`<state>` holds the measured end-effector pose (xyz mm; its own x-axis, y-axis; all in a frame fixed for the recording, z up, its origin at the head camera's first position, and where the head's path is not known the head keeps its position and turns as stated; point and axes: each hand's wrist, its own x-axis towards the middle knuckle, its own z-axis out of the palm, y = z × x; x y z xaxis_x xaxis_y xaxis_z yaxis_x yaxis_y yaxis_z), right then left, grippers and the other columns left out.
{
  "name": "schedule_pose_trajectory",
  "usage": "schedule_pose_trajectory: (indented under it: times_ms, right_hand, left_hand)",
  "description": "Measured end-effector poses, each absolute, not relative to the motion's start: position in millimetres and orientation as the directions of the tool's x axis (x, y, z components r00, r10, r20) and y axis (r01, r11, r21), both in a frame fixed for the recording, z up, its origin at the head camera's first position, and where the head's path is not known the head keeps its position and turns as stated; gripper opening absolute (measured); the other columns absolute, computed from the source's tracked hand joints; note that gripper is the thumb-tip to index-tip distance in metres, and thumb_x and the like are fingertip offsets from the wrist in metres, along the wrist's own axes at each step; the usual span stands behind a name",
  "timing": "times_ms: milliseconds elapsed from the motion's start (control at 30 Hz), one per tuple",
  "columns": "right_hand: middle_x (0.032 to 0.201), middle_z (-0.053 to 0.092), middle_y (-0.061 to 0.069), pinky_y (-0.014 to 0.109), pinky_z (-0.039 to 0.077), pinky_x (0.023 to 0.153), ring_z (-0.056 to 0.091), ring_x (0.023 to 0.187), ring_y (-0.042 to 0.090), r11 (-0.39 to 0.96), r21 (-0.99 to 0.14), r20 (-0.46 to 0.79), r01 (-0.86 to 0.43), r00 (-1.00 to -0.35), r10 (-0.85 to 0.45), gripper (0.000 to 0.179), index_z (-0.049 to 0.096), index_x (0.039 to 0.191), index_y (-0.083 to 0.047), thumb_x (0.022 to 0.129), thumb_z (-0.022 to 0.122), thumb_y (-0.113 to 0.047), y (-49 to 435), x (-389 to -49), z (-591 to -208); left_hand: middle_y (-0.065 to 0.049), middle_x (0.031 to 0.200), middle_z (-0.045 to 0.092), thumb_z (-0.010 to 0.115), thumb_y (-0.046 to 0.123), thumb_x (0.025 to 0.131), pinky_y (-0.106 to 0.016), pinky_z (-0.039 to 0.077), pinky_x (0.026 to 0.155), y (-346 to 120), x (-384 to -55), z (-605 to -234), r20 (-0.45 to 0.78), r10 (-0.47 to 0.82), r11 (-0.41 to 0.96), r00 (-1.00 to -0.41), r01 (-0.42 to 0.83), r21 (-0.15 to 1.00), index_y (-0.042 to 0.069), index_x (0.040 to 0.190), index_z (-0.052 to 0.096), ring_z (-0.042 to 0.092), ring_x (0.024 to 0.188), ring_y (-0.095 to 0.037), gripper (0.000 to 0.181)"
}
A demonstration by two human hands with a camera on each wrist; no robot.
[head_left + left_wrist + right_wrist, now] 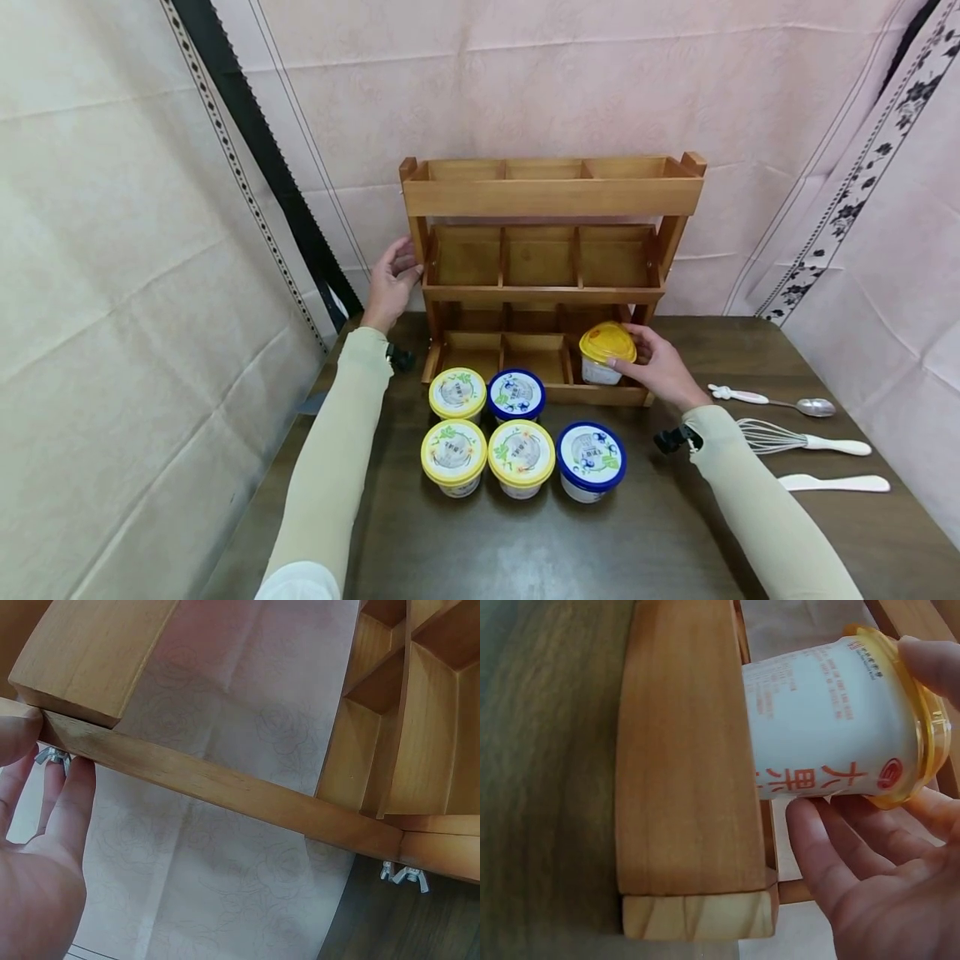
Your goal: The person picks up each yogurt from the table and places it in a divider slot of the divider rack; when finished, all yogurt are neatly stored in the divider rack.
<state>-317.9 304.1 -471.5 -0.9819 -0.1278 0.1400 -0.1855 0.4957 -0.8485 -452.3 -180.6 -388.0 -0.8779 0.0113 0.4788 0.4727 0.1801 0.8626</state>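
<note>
My right hand (660, 367) grips a white cup (817, 720) with a domed yellow lid (608, 340) at the bottom right compartment of a wooden three-tier rack (551, 198). In the right wrist view the cup's base is hidden behind the rack's front board, and thumb and fingers hold it around the lid end. My left hand (392, 283) holds the rack's left side post (202, 780), thumb on one face and fingers on the other, beside a wing nut (54, 755).
Several lidded tubs stand before the rack, yellow-lidded ones (453, 451) and blue-lidded ones (592, 456). On the right lie a spoon (813, 407), a whisk (772, 436) and a white-handled spreader (836, 483). Cloth curtains (555, 100) surround the table (480, 558).
</note>
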Motion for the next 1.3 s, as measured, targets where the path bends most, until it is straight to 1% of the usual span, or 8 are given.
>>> schedule_pose_trajectory:
  times_ms: [133, 233, 300, 467, 667, 933, 1100, 1300]
  right_hand:
    - [0.152, 0.053, 0.019, 0.035, 0.057, 0.105, 0.057, 0.134, 0.039, 0.526, -0.835, 0.108, -0.16, -0.986, -0.128, 0.087, 0.036, 0.163, -0.013, 0.094, 0.08, -0.044, 304, -317, -472]
    - [0.156, 0.05, 0.02, 0.05, 0.054, 0.111, 0.056, 0.135, 0.04, 0.544, -0.826, 0.087, -0.147, -0.987, -0.134, 0.088, 0.034, 0.163, -0.012, 0.095, 0.079, -0.045, 304, -316, -473]
    - [0.157, 0.049, 0.021, 0.055, 0.052, 0.111, 0.057, 0.134, 0.04, 0.554, -0.82, 0.083, -0.144, -0.987, -0.135, 0.088, 0.033, 0.164, -0.011, 0.096, 0.078, -0.045, 304, -315, -474]
    - [0.156, 0.049, 0.022, 0.057, 0.053, 0.11, 0.057, 0.132, 0.041, 0.556, -0.817, 0.087, -0.149, -0.987, -0.137, 0.088, 0.031, 0.164, -0.011, 0.097, 0.077, -0.044, 305, -315, -474]
    - [0.16, 0.045, 0.022, 0.061, 0.048, 0.114, 0.052, 0.139, 0.045, 0.553, -0.82, 0.087, -0.15, -0.987, -0.138, 0.088, 0.031, 0.164, -0.011, 0.097, 0.078, -0.042, 305, -313, -472]
    - [0.161, 0.044, 0.022, 0.063, 0.047, 0.114, 0.049, 0.143, 0.046, 0.573, -0.804, 0.133, -0.161, -0.987, -0.09, 0.084, 0.036, 0.161, -0.009, 0.097, 0.077, -0.043, 305, -311, -463]
    - [0.158, 0.047, 0.024, 0.065, 0.045, 0.114, 0.049, 0.142, 0.048, 0.593, -0.781, 0.175, -0.197, -0.98, -0.096, 0.083, 0.039, 0.16, -0.01, 0.096, 0.076, -0.047, 307, -311, -457]
    - [0.159, 0.048, 0.021, 0.063, 0.044, 0.115, 0.048, 0.144, 0.046, 0.584, -0.777, 0.214, -0.234, -0.971, -0.105, 0.075, 0.045, 0.157, -0.011, 0.097, 0.076, -0.044, 307, -311, -449]
  left_hand:
    - [-0.008, 0.148, 0.058, 0.066, 0.004, 0.103, -0.041, 0.054, 0.111, -180, -452, -386, 0.485, 0.013, 0.179, -0.875, 0.479, 0.859, 0.024, 0.153, 0.054, 0.06, 0.132, -0.025, 0.056]
    - [-0.008, 0.147, 0.058, 0.066, 0.003, 0.103, -0.042, 0.054, 0.11, -180, -452, -385, 0.49, 0.015, 0.178, -0.872, 0.484, 0.857, 0.024, 0.153, 0.055, 0.061, 0.131, -0.025, 0.056]
    - [-0.008, 0.146, 0.058, 0.066, 0.002, 0.102, -0.042, 0.055, 0.109, -180, -453, -385, 0.493, 0.017, 0.177, -0.87, 0.488, 0.855, 0.024, 0.153, 0.055, 0.061, 0.13, -0.024, 0.056]
    - [-0.008, 0.146, 0.059, 0.066, 0.001, 0.102, -0.04, 0.055, 0.108, -180, -455, -386, 0.499, 0.015, 0.174, -0.867, 0.494, 0.852, 0.024, 0.153, 0.055, 0.06, 0.131, -0.024, 0.057]
    - [-0.009, 0.146, 0.059, 0.066, 0.0, 0.101, -0.04, 0.055, 0.108, -180, -458, -387, 0.508, 0.017, 0.172, -0.861, 0.503, 0.847, 0.023, 0.152, 0.055, 0.061, 0.13, -0.025, 0.057]
    - [-0.009, 0.146, 0.058, 0.065, -0.001, 0.101, -0.039, 0.055, 0.107, -179, -458, -388, 0.507, 0.016, 0.165, -0.862, 0.502, 0.849, 0.023, 0.153, 0.055, 0.06, 0.13, -0.026, 0.058]
    - [-0.01, 0.147, 0.058, 0.065, 0.0, 0.101, -0.041, 0.054, 0.106, -179, -454, -388, 0.492, 0.017, 0.157, -0.87, 0.488, 0.858, 0.022, 0.154, 0.053, 0.059, 0.132, -0.027, 0.058]
    - [-0.009, 0.146, 0.059, 0.065, 0.0, 0.101, -0.04, 0.055, 0.106, -180, -454, -389, 0.495, 0.008, 0.162, -0.869, 0.489, 0.857, 0.023, 0.153, 0.055, 0.06, 0.131, -0.026, 0.058]
